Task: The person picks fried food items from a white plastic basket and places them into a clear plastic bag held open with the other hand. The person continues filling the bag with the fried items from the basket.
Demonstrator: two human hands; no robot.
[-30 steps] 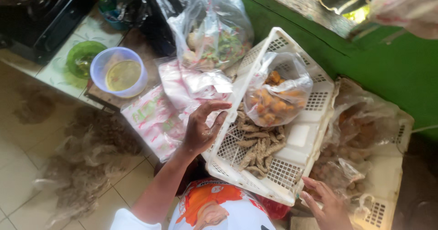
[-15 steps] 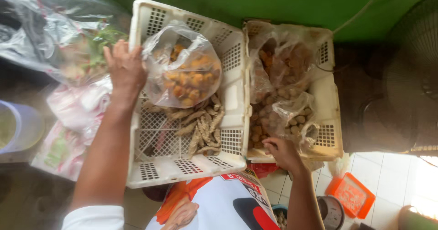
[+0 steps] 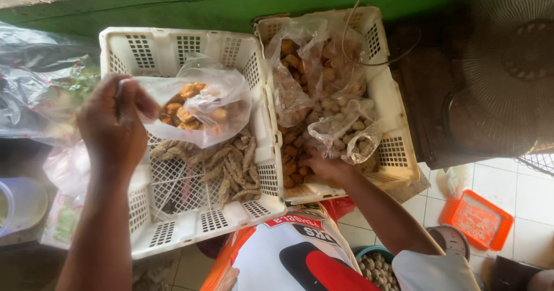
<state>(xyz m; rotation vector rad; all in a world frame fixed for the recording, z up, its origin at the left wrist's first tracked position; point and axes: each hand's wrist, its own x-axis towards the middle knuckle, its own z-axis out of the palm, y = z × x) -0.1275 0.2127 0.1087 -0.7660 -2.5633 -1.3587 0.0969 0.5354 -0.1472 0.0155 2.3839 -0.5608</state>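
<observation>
Nearest to me, the right hand point(image 3: 324, 167) is pushed down into the near end of the right-hand white slotted plastic crate point(image 3: 398, 152), among loose brown fried pieces point(image 3: 291, 152); its fingers are buried, so I cannot tell whether they are closed on anything. Just above it a clear plastic bag of pale round balls point(image 3: 346, 132) sags open-mouthed against the wrist. If the hand comes out quickly, I think that bag may tip and spill its balls into the loose pieces.

To the left, the left hand point(image 3: 112, 126) pinches the mouth of a thin clear plastic bag of orange-brown fried chunks point(image 3: 193, 109), holding it up over the left-hand white slotted plastic crate point(image 3: 173, 43), roughly above its middle. The grip looks like a narrow pinch on a little gathered film, and the bag hangs sideways with its mouth loose. That film could slip or tear, dropping the chunks onto the long twisted brown fried strips point(image 3: 222, 164) lying on the crate's floor toward its near right corner.

The left crate's near edge appears to overhang whatever carries it, so a downward press there could tilt it.

Farther off, more clear bags of brown pieces point(image 3: 306, 60) crowd the right crate's far end, with a thin cable point(image 3: 352, 20) looping over them, which could snag a lifted bag.
</observation>
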